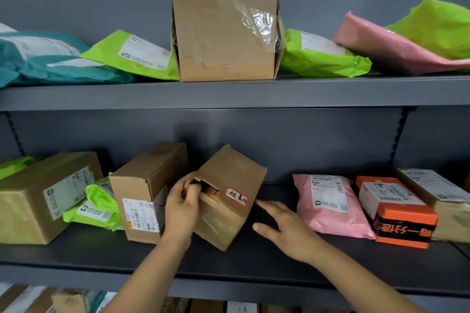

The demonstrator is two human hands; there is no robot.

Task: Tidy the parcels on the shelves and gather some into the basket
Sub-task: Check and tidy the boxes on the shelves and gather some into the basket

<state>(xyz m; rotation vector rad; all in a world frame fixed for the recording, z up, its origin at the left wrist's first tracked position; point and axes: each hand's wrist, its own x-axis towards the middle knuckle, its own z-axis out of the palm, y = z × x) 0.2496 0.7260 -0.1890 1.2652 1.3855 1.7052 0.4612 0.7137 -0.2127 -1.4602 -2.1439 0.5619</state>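
Tilted cardboard box [226, 173] gripped at torn flap by left hand [181, 208]; right hand [287, 231] spread beside it, holding nothing. Probably light, stiff. Flap looks weak, so take both sides.

Centre: left hand [181, 207] grips the torn edge of a tilted brown cardboard box [229, 198] on a grey metal shelf [229, 262] | right hand [284, 231] flat, fingers straight, just beside the box | lower right: pink plastic mailer [328, 206], orange-and-black carton [396, 213]

Teal bag [38, 63] runs off the left edge; green bag [437, 25], upper right, off the right edge. Parcels [66, 300] along the bottom are blurred, cut off.
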